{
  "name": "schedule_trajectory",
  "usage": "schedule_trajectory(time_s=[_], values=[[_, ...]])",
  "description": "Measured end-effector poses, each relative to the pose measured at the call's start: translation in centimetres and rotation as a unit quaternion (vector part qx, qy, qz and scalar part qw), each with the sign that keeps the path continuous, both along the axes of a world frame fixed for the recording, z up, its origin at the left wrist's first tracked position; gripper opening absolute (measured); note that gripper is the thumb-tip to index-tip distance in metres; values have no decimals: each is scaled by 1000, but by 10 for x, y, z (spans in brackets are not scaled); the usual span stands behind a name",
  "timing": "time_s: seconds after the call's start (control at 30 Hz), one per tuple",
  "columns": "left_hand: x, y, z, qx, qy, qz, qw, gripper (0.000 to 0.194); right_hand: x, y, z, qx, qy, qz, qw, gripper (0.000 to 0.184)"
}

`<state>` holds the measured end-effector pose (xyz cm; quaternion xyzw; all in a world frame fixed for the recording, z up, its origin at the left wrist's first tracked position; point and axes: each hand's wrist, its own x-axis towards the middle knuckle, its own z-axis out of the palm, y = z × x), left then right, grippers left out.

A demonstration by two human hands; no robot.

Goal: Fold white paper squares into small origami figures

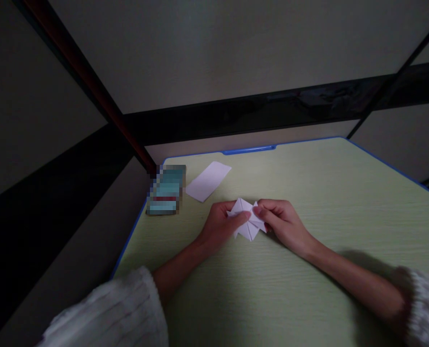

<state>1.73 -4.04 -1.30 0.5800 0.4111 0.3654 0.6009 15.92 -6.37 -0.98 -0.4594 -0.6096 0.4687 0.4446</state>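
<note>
A small piece of folded white paper (251, 232) is held between my two hands, a little above the table. Crossing creases and several pointed corners show on its upper side. My left hand (221, 224) pinches it from the left, the thumb lying across the middle of the folds. On the other side, my right hand (279, 219) grips the right corner between thumb and fingers. The fingers under the paper are hidden on both hands.
A flat white sheet of paper (209, 181) lies on the pale green table (344, 202) beyond my left hand. Left of it is a blurred-out phone-like slab (166, 189). A blue tray-like strip (249, 150) sits at the far edge, before a panelled wall (236, 53).
</note>
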Motion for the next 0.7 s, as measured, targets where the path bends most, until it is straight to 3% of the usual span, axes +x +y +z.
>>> schedule_trajectory(time_s=[0.27, 0.5, 0.7], values=[[2, 2, -2, 10, -1, -5, 1000, 17, 0, 1, 1, -3, 2, -14, 1000, 34], [-1, 4, -12, -30, -113, -35, 993, 18, 1, 2, 1, 16, 15, -43, 999, 34], [-1, 4, -14, -31, -93, -23, 995, 14, 2, 2, -1, 21, 19, -49, 998, 35]])
